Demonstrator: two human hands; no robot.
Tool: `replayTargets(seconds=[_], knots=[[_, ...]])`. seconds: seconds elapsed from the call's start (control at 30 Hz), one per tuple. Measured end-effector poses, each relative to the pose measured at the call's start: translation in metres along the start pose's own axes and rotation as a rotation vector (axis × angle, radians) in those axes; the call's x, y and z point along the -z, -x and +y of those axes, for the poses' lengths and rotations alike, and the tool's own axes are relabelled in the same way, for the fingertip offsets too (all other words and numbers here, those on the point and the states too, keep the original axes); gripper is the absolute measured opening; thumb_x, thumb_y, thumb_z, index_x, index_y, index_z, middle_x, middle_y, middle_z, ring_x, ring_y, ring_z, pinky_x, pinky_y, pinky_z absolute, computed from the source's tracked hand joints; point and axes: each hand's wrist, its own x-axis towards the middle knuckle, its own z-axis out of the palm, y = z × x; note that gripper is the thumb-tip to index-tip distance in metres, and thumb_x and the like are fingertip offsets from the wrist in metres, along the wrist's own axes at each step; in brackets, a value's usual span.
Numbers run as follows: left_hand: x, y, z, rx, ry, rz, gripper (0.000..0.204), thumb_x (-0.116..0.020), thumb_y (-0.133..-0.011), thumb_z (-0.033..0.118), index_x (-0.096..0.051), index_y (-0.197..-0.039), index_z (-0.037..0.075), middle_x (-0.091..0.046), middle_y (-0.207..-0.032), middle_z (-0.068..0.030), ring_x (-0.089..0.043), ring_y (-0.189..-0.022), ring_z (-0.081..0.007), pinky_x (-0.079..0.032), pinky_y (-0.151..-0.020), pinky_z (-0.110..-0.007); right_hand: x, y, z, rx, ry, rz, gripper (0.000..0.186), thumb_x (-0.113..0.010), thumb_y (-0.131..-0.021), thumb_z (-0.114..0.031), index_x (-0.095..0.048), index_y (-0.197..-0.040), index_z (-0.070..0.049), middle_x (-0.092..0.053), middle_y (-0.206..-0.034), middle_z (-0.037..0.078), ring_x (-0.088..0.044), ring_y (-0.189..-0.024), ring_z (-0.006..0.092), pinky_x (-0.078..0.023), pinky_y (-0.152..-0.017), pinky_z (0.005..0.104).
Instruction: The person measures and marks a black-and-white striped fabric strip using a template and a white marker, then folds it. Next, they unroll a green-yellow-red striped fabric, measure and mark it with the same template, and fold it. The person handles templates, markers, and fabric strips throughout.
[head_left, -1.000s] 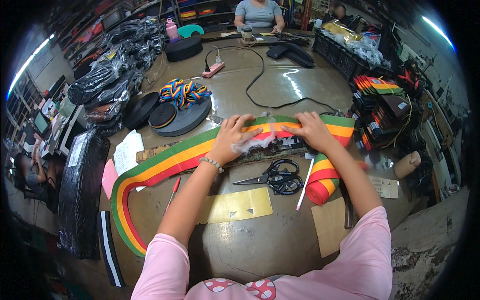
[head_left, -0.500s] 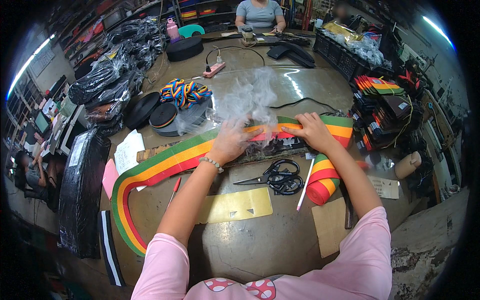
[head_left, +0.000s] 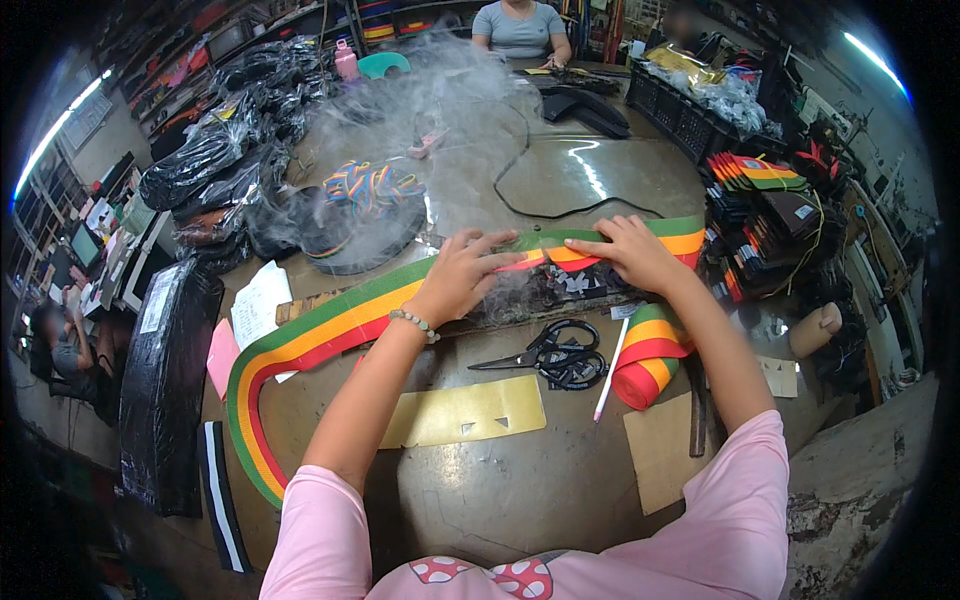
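A wide webbing strap (head_left: 340,313) striped green, yellow and red runs across the table and curls toward me at the left. A narrow break shows between two ends of it near the middle, between my hands. My left hand (head_left: 455,275) holds the left piece close to its end, fingers spread over the band. On the other side my right hand (head_left: 637,255) grips the right piece (head_left: 683,243), thumb pointing toward the break. Beneath lies a dark, scorched-looking board (head_left: 515,302). Smoke (head_left: 440,100) hangs over the table beyond my hands.
Black-handled scissors (head_left: 565,355), a yellow template (head_left: 465,412), a white pencil (head_left: 611,370) and a striped webbing roll (head_left: 645,375) lie nearer me. A black cord (head_left: 510,205) crosses the far side. Stacked strap bundles (head_left: 765,220) stand right; another person (head_left: 520,35) sits opposite.
The break in the strap now shows, and its two ends sit slightly apart. My left hand has shifted a little left. The smoke has spread up and left, and the black cord has moved.
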Motion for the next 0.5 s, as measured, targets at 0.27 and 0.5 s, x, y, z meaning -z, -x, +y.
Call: replayTargets(seconds=[0.27, 0.5], knots=[[-0.008, 0.006, 0.001, 0.034, 0.030, -0.053, 0.047, -0.058, -0.084, 0.009, -0.065, -0.128, 0.023, -0.053, -0.142, -0.0016, -0.047, -0.121, -0.0311, -0.037, -0.106, -0.045, -0.009, 0.003, -0.004, 0.005, -0.031, -0.055, 0.075, -0.060, -0.079, 0.002, -0.051, -0.144, -0.036, -0.057, -0.115, 0.007, -0.053, -0.102, 0.0272, -0.039, -0.089, 0.0393], [-0.011, 0.009, 0.001, 0.043, 0.051, -0.066, 0.048, -0.057, -0.084, 0.008, -0.065, -0.129, 0.021, -0.053, -0.143, -0.0014, -0.047, -0.120, -0.0310, -0.037, -0.107, -0.045, -0.016, 0.006, -0.009, -0.004, 0.004, -0.074, 0.073, -0.058, -0.081, 0.003, -0.052, -0.142, -0.037, -0.057, -0.116, 0.007, -0.053, -0.103, 0.0269, -0.039, -0.090, 0.0396]])
